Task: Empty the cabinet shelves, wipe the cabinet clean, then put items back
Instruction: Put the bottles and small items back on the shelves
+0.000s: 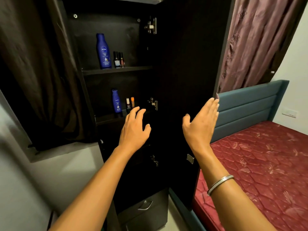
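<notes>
You stand in a dim bedroom, a red quilted mattress point(260, 164) on your right and a tall dark wooden cabinet point(110, 77) ahead with its door point(183, 64) swung open. Its upper shelf holds a large blue lotion bottle point(103, 51) beside small nail polish bottles point(119, 59); the lower shelf holds a smaller blue bottle point(116, 101). Your left hand point(134, 129) reaches toward the lower shelf, fingers spread and holding nothing, while your right hand point(200, 125) lies flat with straight fingers near the door's edge.

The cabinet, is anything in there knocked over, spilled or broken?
Nothing stands out. On the upper shelf the big blue lotion bottle and the nail polish bottles stand upright. On the lower shelf the smaller blue bottle and two little bottles are upright too. No spills show.
</notes>
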The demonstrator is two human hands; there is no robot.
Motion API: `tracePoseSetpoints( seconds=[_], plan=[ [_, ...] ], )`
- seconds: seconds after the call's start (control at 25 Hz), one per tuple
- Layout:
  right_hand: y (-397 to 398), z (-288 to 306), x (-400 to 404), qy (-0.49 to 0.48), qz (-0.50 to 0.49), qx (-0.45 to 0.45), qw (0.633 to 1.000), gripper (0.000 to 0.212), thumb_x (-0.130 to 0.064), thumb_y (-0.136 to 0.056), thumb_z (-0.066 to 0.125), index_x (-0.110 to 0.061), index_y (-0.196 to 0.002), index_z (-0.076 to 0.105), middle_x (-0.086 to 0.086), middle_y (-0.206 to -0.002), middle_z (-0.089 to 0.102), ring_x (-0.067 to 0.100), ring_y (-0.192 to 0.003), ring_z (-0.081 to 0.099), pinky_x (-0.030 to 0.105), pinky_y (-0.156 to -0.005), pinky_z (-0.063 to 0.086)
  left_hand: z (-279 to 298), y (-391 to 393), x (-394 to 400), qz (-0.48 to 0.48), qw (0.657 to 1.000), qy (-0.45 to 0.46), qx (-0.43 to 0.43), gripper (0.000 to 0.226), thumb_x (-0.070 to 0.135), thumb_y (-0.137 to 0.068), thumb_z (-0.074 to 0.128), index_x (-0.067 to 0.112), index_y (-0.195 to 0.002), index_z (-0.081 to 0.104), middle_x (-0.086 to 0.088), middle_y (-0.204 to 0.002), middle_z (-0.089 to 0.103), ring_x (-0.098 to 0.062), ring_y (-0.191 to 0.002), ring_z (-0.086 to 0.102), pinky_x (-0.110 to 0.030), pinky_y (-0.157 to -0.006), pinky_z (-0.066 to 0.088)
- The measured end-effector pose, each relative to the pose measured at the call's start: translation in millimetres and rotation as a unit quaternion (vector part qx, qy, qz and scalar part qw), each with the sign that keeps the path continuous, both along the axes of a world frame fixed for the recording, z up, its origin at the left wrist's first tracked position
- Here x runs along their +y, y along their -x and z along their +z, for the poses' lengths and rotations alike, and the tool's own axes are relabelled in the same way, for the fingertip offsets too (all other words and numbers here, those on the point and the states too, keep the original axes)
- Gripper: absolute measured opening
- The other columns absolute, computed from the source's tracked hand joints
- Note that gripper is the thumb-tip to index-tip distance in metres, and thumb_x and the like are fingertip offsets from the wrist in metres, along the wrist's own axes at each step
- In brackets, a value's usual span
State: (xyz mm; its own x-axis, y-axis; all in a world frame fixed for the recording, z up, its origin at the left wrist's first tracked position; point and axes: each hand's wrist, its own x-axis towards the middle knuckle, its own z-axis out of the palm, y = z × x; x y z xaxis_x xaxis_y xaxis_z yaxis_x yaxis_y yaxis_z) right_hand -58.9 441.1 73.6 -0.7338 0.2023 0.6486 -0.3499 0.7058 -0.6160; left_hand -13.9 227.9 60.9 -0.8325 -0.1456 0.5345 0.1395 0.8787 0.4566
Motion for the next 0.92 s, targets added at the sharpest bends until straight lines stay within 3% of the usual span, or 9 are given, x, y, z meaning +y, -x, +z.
tracePoseSetpoints(
  seconds=[0.2, 0.36, 0.56, 0.72, 0.92],
  plan=[
    [-1, 2, 2, 0.041, 0.035, -0.008, 0.999, 0.086, -0.021, -0.088, 0.060, 0.004, -0.153, 0.009, 0.022, -0.162, 0.013, 0.032, -0.150, 0.012, 0.046, -0.123, 0.016, 1, -12, -3, 0.017, 1.000, -0.007, 0.005, 0.061, 0.031, -0.096, 0.060, 0.022, -0.151, 0.036, 0.003, -0.158, 0.026, -0.017, -0.146, 0.027, -0.030, -0.108, 0.032],
    [6, 6, -4, 0.092, 0.016, -0.038, 0.995, 0.088, -0.021, -0.087, 0.060, 0.006, -0.153, 0.009, 0.022, -0.161, 0.014, 0.031, -0.151, 0.010, 0.042, -0.124, 0.011, 5, -20, -18, 0.011, 1.000, -0.014, 0.015, 0.060, 0.031, -0.096, 0.060, 0.021, -0.150, 0.038, 0.003, -0.158, 0.027, -0.018, -0.146, 0.027, -0.034, -0.110, 0.035],
    [3, 10, -21, 0.146, -0.044, 0.017, 0.988, 0.053, -0.022, -0.080, 0.061, -0.002, -0.125, 0.042, 0.015, -0.131, 0.047, 0.032, -0.124, 0.044, 0.041, -0.106, 0.037, 9, -29, -55, 0.001, 1.000, -0.006, 0.012, 0.058, 0.031, -0.096, 0.058, 0.020, -0.149, 0.039, 0.003, -0.159, 0.025, -0.018, -0.147, 0.025, -0.035, -0.109, 0.036],
    [-5, 11, -39, 0.156, -0.080, 0.019, 0.984, 0.047, -0.022, -0.081, 0.058, -0.001, -0.121, 0.046, 0.016, -0.126, 0.049, 0.032, -0.116, 0.046, 0.045, -0.101, 0.041, 11, -29, -84, -0.019, 1.000, 0.003, 0.014, 0.057, 0.030, -0.096, 0.058, 0.019, -0.149, 0.040, 0.003, -0.158, 0.028, -0.018, -0.146, 0.026, -0.037, -0.109, 0.038],
    [-29, -1, -75, 0.140, -0.089, 0.027, 0.986, 0.060, -0.018, -0.084, 0.057, 0.000, -0.138, 0.038, 0.016, -0.139, 0.042, 0.032, -0.128, 0.038, 0.041, -0.111, 0.033, 5, -22, -105, -0.088, 0.996, 0.009, 0.017, 0.057, 0.027, -0.096, 0.060, 0.016, -0.149, 0.041, 0.002, -0.154, 0.035, -0.017, -0.145, 0.027, -0.035, -0.111, 0.035]
  ],
)
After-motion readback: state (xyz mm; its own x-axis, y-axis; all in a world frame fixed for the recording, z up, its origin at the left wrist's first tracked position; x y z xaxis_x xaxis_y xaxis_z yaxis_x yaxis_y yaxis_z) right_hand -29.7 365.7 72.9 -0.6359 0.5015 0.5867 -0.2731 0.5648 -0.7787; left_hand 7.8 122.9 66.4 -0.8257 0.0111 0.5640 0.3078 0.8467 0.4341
